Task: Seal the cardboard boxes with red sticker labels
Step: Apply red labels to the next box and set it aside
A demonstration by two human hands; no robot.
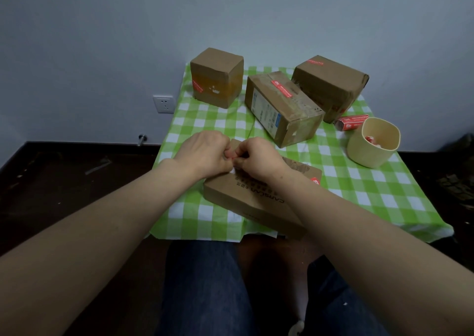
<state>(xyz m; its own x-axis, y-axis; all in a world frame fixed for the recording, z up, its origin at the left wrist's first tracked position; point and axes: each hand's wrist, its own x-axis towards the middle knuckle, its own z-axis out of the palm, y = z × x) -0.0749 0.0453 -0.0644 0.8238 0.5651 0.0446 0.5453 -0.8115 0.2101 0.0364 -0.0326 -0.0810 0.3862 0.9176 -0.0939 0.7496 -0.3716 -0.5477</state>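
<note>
Three of the four boxes on the table [384, 194] look finished: the cube-shaped box [218, 76] at the back left, the long box [279, 107] in the middle and the far-right box [331, 84] each carry a red label. The flat box [246, 197] nearest the person is the one in hand. It shows one red label at its right edge, and the left hand [205, 153] and right hand [259, 160] meet just above its far end. Both sets of fingers [242, 153] are curled tight, pinching a small red sticker [234, 159] between them, probably peeling it from its backing, though that is too small to tell. A cup [372, 143] holding red-and-white scraps and a red packet [352, 122] sit at the right. By my reckoning the task is near its end, with this sticker left to press down.
</note>
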